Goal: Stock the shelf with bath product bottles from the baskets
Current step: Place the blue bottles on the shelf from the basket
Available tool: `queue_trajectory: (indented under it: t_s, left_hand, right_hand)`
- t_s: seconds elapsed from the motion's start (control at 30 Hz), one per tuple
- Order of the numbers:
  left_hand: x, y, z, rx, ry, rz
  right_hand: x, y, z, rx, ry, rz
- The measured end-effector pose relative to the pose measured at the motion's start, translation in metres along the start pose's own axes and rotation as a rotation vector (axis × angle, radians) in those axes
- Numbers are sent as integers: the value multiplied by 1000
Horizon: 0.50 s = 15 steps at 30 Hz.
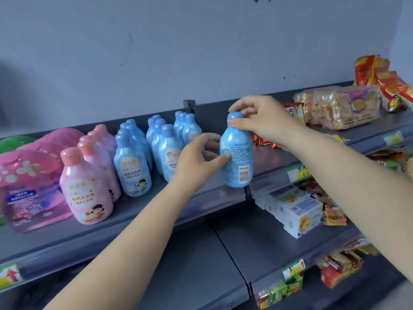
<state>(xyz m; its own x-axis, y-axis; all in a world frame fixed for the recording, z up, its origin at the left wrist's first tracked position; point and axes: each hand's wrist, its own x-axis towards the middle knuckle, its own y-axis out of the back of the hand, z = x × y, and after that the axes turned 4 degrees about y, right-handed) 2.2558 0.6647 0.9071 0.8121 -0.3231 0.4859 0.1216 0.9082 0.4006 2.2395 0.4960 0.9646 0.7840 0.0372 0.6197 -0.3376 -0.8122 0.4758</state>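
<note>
Step in hand: placing one more blue bottle (236, 151) on the shelf (156, 211), at the right end of the blue rows.
Where the bottle is: upright, its base at or just above the front lip of the shelf, to the right of the standing blue bottles (143, 153); its back label with barcode faces the camera.
Right hand (263, 121): fingers curled over the cap, pinching it from above.
Left hand (196, 162): fingers and thumb pinch the bottle's left side at label height, steadying it.
Facing: the shelved bottles show their front labels outward, so this one likely needs a half turn; twisting at the cap while the left fingers guide the body seems the tidy way.
Target spot: the bare shelf just right of the nearest blue row, in line with it.
Neighbours to mind: the blue bottles stand close together; a knock from the left wrist could topple them. The pink bottles (89, 189) and pink packs (29, 182) lie further left, well apart.
Release: set the base flat first, then let go of the cap last.
Baskets: not in view.
</note>
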Motion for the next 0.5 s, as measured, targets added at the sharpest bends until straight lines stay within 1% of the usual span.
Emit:
queue_trajectory:
  t_s: [0.2,0.27,0.4,0.5]
  left_hand:
    - [9,-2,-8,99,20,160]
    - [14,-6,-10,165,39,185]
    - [24,-19,-14,182,84,201]
    - [31,-30,-16,175,158,247]
  right_hand:
    - [39,-14,0,-271,75,-119]
    - [49,-18,-3,-375,86,-142]
    - [63,-23,-6,-507,58,-140]
    - [69,-25,-4,-598,45,-125]
